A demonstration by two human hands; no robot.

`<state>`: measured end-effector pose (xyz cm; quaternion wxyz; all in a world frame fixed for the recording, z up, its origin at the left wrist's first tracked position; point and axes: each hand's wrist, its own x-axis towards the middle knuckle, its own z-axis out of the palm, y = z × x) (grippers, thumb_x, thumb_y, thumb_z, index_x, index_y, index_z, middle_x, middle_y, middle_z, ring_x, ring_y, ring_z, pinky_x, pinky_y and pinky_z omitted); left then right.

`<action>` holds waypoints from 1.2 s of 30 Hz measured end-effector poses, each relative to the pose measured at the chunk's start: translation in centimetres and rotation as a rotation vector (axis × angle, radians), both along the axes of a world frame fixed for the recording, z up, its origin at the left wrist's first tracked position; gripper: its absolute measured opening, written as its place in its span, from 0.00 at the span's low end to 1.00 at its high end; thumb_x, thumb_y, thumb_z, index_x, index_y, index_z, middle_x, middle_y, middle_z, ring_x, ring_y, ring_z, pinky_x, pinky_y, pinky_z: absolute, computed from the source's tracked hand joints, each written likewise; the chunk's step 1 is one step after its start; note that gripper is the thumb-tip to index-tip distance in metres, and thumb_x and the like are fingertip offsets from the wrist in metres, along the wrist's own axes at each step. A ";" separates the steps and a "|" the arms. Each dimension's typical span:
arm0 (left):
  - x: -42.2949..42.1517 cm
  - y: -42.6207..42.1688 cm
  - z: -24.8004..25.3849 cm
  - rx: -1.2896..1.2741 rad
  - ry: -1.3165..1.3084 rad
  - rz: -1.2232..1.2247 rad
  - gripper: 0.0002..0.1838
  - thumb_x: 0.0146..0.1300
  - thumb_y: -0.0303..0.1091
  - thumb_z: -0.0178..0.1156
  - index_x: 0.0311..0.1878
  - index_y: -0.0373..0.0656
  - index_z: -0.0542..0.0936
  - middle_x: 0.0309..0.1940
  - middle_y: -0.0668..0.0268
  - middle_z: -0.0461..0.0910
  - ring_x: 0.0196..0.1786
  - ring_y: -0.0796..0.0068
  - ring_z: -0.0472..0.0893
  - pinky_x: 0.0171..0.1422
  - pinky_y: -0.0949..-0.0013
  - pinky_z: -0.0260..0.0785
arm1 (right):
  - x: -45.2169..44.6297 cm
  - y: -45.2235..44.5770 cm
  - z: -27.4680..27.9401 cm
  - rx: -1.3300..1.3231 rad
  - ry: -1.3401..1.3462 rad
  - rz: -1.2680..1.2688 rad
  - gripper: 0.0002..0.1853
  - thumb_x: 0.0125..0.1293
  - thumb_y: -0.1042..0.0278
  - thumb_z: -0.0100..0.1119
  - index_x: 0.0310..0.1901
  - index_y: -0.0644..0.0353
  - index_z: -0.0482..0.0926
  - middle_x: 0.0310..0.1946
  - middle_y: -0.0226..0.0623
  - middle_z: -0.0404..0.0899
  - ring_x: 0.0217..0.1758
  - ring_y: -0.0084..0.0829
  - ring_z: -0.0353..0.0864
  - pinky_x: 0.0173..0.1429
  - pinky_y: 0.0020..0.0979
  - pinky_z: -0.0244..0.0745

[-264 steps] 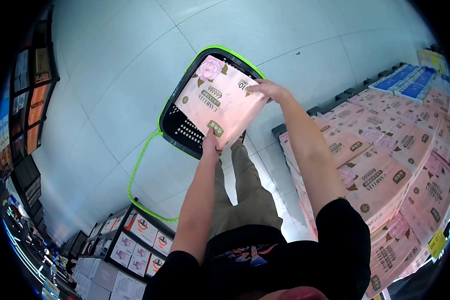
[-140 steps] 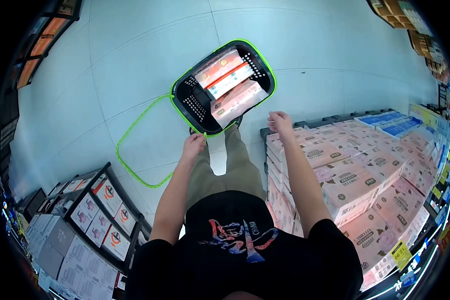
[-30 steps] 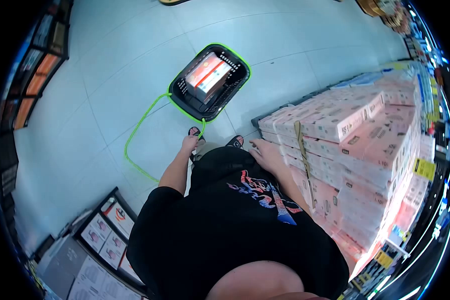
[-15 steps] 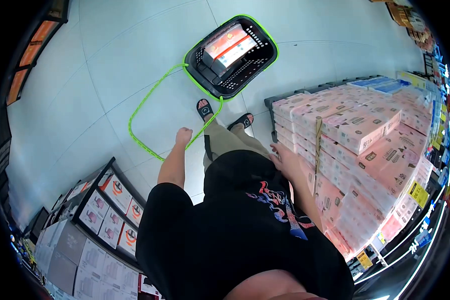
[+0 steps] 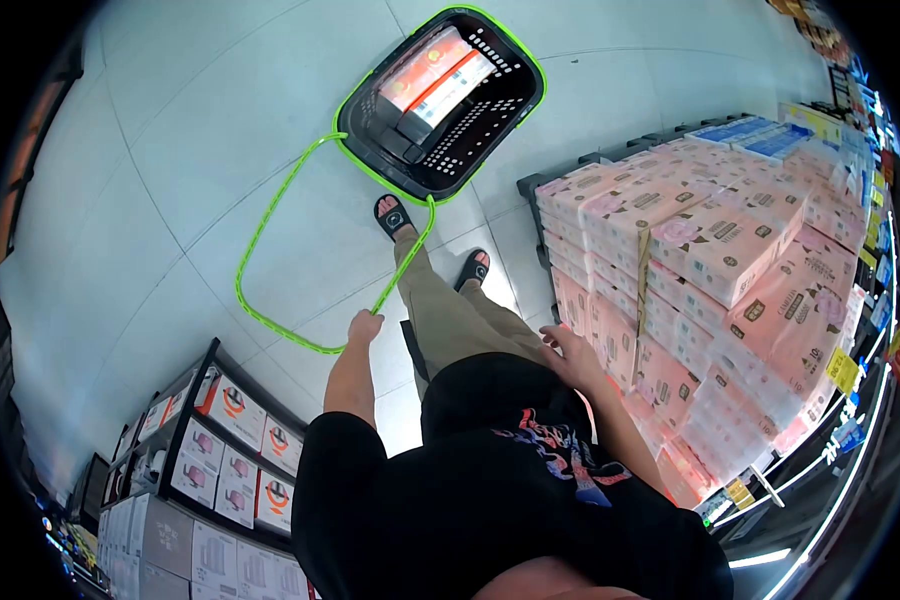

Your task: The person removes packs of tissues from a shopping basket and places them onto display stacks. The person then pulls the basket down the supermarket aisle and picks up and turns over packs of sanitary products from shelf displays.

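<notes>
At three o'clock we see the biggest thing, a tall stack of pink Camellia tissue packs (image 5: 710, 320). At eight o'clock is a black shelf rack (image 5: 190, 415) with printed boxes (image 5: 238, 470) on it.

At twelve o'clock, the black basket (image 5: 495, 110) with a green rim sits on the floor. A few seconds ago we saw a pink tissue pack in it too; now we see only the pack with a red stripe (image 5: 428, 70) in there. So there is bare room on the basket's right side. Its long green handle (image 5: 238, 283) loops out toward eight o'clock.

Now the smaller things. The left hand (image 5: 365, 325), near nine o'clock, has just come to the handle's far end, so it and the basket now meet there. Its fingers look curled, but the hand hides them, so we cannot tell if they wrap the handle. The right hand (image 5: 567, 353), at four o'clock, hangs near the stack, fingers loose and a bit apart, holding nothing.
</notes>
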<state>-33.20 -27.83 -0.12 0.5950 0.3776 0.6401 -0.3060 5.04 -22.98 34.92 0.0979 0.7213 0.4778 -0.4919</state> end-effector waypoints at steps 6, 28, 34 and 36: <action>-0.5 1.4 2.9 0.103 -0.096 0.155 0.19 0.56 0.45 0.58 0.31 0.34 0.81 0.23 0.58 0.82 0.24 0.65 0.82 0.36 0.62 0.75 | 2.0 -1.2 -1.0 0.158 0.053 -0.012 0.17 0.65 0.63 0.58 0.53 0.60 0.78 0.45 0.47 0.83 0.47 0.47 0.82 0.51 0.40 0.76; 8.9 1.5 22.7 0.686 0.090 -0.687 0.29 0.55 0.53 0.59 0.47 0.33 0.77 0.42 0.42 0.82 0.50 0.41 0.80 0.56 0.47 0.71 | 13.0 -23.6 -8.3 0.345 0.019 -0.281 0.17 0.62 0.54 0.53 0.39 0.58 0.83 0.38 0.50 0.83 0.43 0.52 0.82 0.48 0.49 0.76; 10.8 -0.2 23.5 0.625 -0.002 -0.791 0.30 0.55 0.53 0.59 0.47 0.32 0.77 0.44 0.40 0.81 0.50 0.39 0.80 0.57 0.47 0.71 | 14.1 -38.2 -20.1 0.245 -0.097 -0.681 0.18 0.58 0.53 0.59 0.40 0.61 0.84 0.38 0.44 0.85 0.42 0.42 0.85 0.49 0.41 0.78; 10.3 -0.3 22.2 0.535 -0.052 -0.799 0.33 0.54 0.55 0.60 0.48 0.30 0.76 0.44 0.39 0.81 0.52 0.39 0.79 0.57 0.47 0.71 | 12.8 -43.2 -20.9 0.127 -0.044 -0.887 0.16 0.59 0.57 0.57 0.35 0.62 0.85 0.32 0.40 0.85 0.32 0.35 0.86 0.41 0.38 0.81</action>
